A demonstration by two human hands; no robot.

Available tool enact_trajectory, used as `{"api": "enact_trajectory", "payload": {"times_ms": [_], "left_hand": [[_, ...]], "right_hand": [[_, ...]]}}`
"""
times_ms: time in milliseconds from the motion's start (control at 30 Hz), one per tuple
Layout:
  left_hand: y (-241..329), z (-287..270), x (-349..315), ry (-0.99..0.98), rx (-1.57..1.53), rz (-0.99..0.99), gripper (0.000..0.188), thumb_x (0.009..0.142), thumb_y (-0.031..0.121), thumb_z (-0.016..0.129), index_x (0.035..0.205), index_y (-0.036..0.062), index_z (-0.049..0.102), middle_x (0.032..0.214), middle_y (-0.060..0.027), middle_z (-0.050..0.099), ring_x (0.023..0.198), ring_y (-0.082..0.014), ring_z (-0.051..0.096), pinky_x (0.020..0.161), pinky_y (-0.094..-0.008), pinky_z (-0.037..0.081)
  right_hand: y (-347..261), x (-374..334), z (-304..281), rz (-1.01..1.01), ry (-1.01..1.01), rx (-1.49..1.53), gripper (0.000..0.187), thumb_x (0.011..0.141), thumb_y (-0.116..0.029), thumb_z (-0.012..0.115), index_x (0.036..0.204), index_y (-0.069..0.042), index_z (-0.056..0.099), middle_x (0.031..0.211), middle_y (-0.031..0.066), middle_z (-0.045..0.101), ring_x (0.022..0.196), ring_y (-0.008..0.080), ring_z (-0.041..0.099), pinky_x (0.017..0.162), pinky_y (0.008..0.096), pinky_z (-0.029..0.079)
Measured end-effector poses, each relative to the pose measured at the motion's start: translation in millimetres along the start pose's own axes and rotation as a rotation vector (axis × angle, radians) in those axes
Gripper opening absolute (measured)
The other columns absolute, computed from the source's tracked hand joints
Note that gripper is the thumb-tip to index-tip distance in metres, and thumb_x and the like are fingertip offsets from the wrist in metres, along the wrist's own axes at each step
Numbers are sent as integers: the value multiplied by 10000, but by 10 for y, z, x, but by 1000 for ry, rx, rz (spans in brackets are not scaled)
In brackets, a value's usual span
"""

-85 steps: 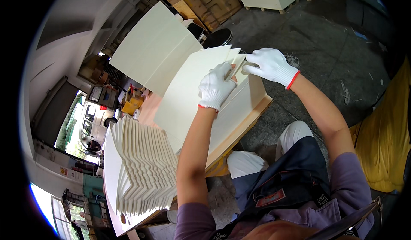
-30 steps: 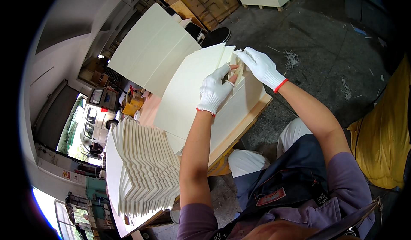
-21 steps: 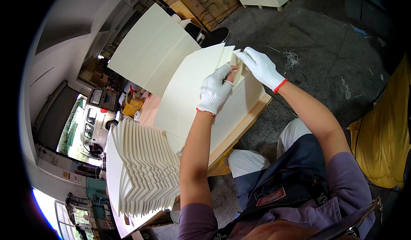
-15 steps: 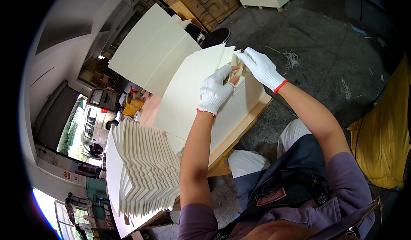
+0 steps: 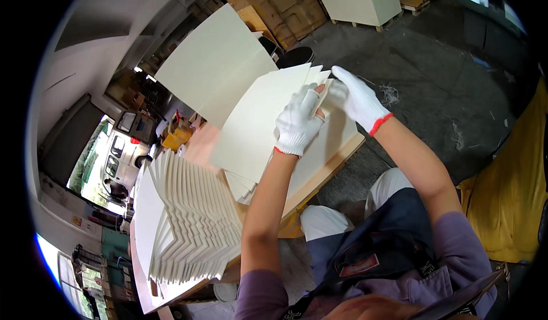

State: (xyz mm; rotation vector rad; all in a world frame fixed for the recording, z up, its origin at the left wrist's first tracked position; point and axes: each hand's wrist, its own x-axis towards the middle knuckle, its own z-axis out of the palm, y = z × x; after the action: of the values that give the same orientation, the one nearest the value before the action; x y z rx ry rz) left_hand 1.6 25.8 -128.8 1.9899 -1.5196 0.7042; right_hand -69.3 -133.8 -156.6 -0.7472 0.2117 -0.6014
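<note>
Several large white sheets, looking like thin foam or board, lie fanned on the table in front of me. My left hand, in a white knit glove with bare fingertips, is closed on their right edge. At the far right corner is my right hand, gloved in white with a red cuff. Its fingers are stretched out along the sheets' edge, and its thumb side is smeared by motion. To the left stands a wavy row of folded white sheets, packed side by side.
The wooden table has its edge close to my body. Behind the sheets a large white panel stands tilted, near a black round stool. A yellow cover hangs at the right. White stacked blocks sit on a pallet farther back.
The sheets under my left hand have shifted, their near corners now fanned apart. My right hand has turned slightly and moved along the far corner. The whole view has shifted a little.
</note>
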Motion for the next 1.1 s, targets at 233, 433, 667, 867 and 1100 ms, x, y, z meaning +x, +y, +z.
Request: {"api": "enact_trajectory", "payload": {"times_ms": [233, 433, 667, 867, 1100], "left_hand": [[241, -423, -1009, 152, -288, -16, 403, 868, 12, 702, 1262, 93, 697, 1298, -133, 705, 1182, -338, 681, 970, -409, 556], [223, -703, -2036, 5, -1055, -926, 351, 1033, 113, 553, 1371, 36, 612, 1423, -172, 648, 1306, -334, 627, 1050, -438, 532], [567, -1031, -2114, 634, -1954, -1226, 742, 1084, 578, 308, 1551, 17, 445, 1545, -238, 525, 1396, -441, 544, 1112, -505, 529], [709, -1154, -2140, 427, -1487, -1295, 553, 974, 275, 706, 1420, -6, 536, 1361, -159, 645, 1231, -298, 650, 1026, -428, 551], [1107, -2073, -2392, 710, -1068, -1184, 441, 966, 109, 696, 1363, -24, 558, 1194, -112, 673, 1098, -254, 673, 976, -394, 545]], "right_hand": [[623, -224, 372, 432, -307, -21, 410, 1012, -313, 684, 1328, -67, 595, 1271, 119, 648, 1110, 269, 660, 906, 413, 582], [703, -176, 400, 433, -307, 35, 365, 1078, -95, 533, 1420, 18, 473, 1403, 202, 568, 1297, 367, 615, 1108, 567, 564], [-134, -690, -100, 390, -292, -207, 443, 1046, -163, 640, 1454, -38, 523, 1428, 115, 607, 1330, 263, 607, 1100, 500, 556], [-641, -1317, -485, 404, -274, -362, 498, 1034, -150, 632, 1482, 24, 502, 1413, 126, 639, 1283, 242, 644, 1083, 437, 557], [-261, -1138, 252, 381, -536, -338, 469, 1032, -204, 631, 1441, 5, 535, 1374, 109, 643, 1251, 226, 637, 1091, 402, 524]]}}
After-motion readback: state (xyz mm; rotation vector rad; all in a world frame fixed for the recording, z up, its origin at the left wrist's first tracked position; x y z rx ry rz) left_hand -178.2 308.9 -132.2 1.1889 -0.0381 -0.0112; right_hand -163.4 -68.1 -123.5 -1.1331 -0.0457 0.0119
